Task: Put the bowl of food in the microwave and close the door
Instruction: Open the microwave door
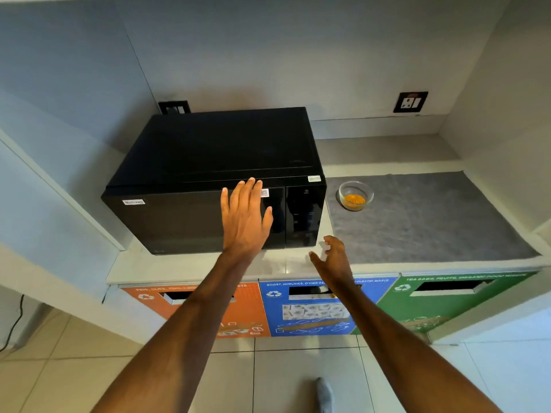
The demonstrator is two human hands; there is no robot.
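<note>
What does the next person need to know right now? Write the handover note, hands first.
Left hand: open, fingers spread, in front of the shut microwave door; contact cannot be told.
Right hand: open, empty, over the counter's front edge below the control panel.
Bowl of food: on the grey mat, right of the microwave, untouched.
Done: nothing yet; door shut, bowl outside.
Left: open the door, put the bowl in, close the door.
</note>
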